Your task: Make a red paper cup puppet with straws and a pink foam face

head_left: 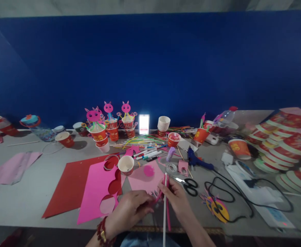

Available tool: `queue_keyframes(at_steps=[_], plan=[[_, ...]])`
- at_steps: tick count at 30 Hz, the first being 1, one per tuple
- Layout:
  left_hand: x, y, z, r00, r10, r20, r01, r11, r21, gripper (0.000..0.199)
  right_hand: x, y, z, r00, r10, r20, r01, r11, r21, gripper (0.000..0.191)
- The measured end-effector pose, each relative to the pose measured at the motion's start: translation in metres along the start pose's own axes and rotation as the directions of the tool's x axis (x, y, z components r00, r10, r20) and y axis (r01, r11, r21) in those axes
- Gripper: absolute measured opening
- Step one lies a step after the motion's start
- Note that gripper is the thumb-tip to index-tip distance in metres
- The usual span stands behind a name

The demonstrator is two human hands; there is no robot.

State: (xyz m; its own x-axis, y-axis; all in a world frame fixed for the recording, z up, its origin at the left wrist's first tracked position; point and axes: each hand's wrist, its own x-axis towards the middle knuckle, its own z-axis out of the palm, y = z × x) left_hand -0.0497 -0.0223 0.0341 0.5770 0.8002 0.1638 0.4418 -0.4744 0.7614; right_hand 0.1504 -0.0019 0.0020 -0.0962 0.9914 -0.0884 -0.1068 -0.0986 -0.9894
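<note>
Near the table's front edge, my right hand [175, 195] is closed round a long white stick [164, 219] and a pink strip [168, 216] that hang down side by side. My left hand [135, 207], with a beaded bracelet at the wrist, pinches something pink and thin just left of the stick; its shape is blurred. A light pink sheet [142, 178] with a bright pink spot lies behind the hands. Black-handled scissors [190, 187] rest right of my right hand. A white paper cup [126, 165] stands behind my left hand.
Left lie a red sheet [70, 185] and a cut pink sheet [94, 192]. Cups with pink figures [126, 108], markers [150, 155] and a lit screen [144, 124] are behind. At right are a blue glue gun [198, 160], cables, a power strip [261, 199] and stacked cups [284, 144].
</note>
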Motion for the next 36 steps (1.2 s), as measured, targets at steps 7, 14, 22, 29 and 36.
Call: queue_keyframes(at_steps=[7,14,22,29,36], plan=[[-0.017,-0.027,-0.022,0.839,-0.144,-0.524,0.060,0.983,-0.174,0.016,0.001,-0.009,-0.006,0.994,-0.008,0.112,0.011,0.999,-0.030,0.044],[-0.010,-0.088,-0.049,0.759,-0.280,-0.588,0.258,0.958,-0.124,0.085,0.011,-0.024,-0.019,0.998,-0.043,0.036,0.043,0.999,-0.011,0.048],[0.014,-0.069,-0.050,0.908,-0.090,-0.410,0.073,0.996,-0.056,0.056,0.016,-0.090,-0.034,0.823,-0.568,-0.017,0.568,0.823,0.018,0.018],[0.042,-0.053,-0.040,0.959,0.104,-0.264,-0.154,0.972,-0.175,0.065,0.012,-0.100,-0.022,0.433,-0.890,0.147,0.869,0.368,-0.332,0.016],[0.046,-0.067,-0.031,0.926,0.198,-0.322,-0.285,0.925,-0.250,0.059,0.021,-0.082,-0.013,0.405,-0.803,0.438,0.891,0.239,-0.385,0.026]])
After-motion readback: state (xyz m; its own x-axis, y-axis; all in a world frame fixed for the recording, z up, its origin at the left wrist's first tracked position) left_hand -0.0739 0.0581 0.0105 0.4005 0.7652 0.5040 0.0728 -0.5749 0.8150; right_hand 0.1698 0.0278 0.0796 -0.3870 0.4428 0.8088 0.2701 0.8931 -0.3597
